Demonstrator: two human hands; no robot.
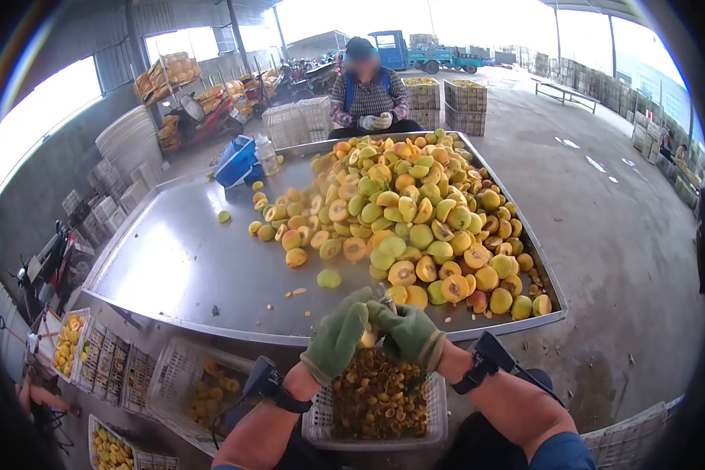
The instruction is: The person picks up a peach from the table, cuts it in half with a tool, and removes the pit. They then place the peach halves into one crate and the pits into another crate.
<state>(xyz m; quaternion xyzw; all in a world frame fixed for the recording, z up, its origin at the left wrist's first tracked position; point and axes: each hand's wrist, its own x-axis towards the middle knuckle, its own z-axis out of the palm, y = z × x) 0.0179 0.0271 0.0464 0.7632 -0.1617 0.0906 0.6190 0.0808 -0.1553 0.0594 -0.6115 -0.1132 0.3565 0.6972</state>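
My left hand [336,338], in a green glove, is closed around a yellow peach half [368,337] at the table's front edge. Close beside it, my right hand [409,332], also gloved in green, is closed on a small metal tool [388,302], mostly hidden by the fingers. Both hands meet over a white plastic crate [439,415] that holds brown and orange fruit scraps [380,395]. Just beyond my hands, a big heap of halved peaches [415,204] covers the right side of the metal table [157,258]; some show brown centres.
A blue basket [236,162] and a clear bottle [267,155] stand on the table's far left. Across the table sits a person [368,94] in white gloves. Crates of peach pieces [204,392] stand at lower left. Stacked crates [466,106] and a blue truck [427,55] are behind.
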